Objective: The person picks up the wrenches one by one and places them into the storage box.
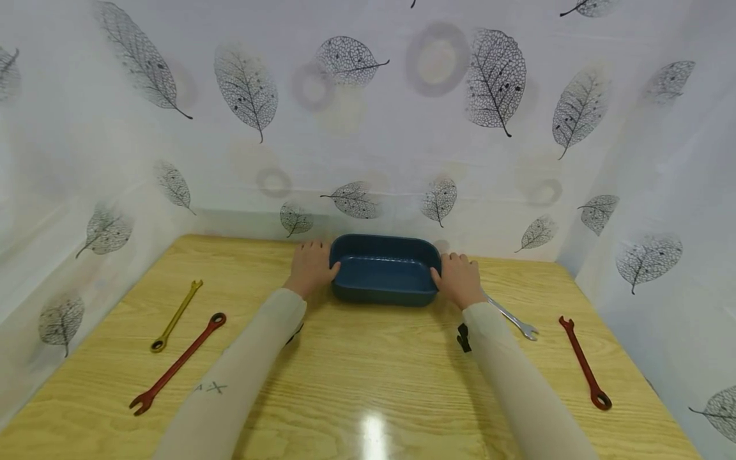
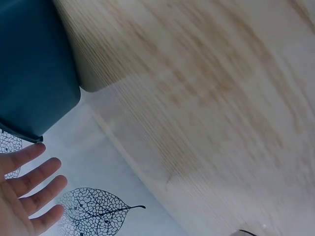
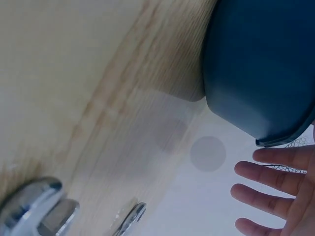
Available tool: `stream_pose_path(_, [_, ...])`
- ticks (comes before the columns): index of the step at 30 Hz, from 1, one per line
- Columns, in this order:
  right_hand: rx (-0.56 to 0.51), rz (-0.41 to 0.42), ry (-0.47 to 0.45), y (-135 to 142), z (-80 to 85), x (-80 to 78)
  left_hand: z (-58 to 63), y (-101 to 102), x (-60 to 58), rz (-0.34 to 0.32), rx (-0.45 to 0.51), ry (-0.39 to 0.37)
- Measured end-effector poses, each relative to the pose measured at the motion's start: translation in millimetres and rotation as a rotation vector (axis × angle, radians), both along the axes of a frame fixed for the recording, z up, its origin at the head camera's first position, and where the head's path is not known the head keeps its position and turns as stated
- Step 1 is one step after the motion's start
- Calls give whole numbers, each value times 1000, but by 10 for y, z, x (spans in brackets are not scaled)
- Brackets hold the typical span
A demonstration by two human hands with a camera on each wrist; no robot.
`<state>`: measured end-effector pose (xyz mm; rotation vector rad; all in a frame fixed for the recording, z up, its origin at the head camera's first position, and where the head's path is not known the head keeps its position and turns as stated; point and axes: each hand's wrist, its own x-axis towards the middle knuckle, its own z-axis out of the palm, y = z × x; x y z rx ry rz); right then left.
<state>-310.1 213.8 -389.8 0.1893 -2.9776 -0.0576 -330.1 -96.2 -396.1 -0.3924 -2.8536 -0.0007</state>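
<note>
A dark blue rectangular basin point(image 1: 384, 297) is at the back middle of the wooden table, open side up. My left hand point(image 1: 312, 268) holds its left end, the thumb over the rim and the other fingers outside. At the opposite end my right hand point(image 1: 460, 280) holds the rim in the same way. In the left wrist view the fingers point(image 2: 42, 169) extend past the basin's corner point(image 2: 39, 64). The right wrist view shows spread fingers point(image 3: 268, 182) beside the basin wall point(image 3: 256, 73). The basin's inside looks bare.
A yellow wrench point(image 1: 177, 316) and a red wrench point(image 1: 179, 363) lie on the left. To the right are a silver wrench point(image 1: 512, 317), partly behind my right hand, and another red wrench point(image 1: 585, 364). A leaf-print curtain point(image 1: 391, 147) hangs behind the table.
</note>
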Motion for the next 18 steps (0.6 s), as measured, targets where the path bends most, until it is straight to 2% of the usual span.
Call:
stream_pose_path(7, [-9,5,-21,24,18,6,-16,-10,-14,-1,33,-29])
stream_pose_path(18, [-10,12,-27,20,28,30,-47,-27,-33,-11,36,-17])
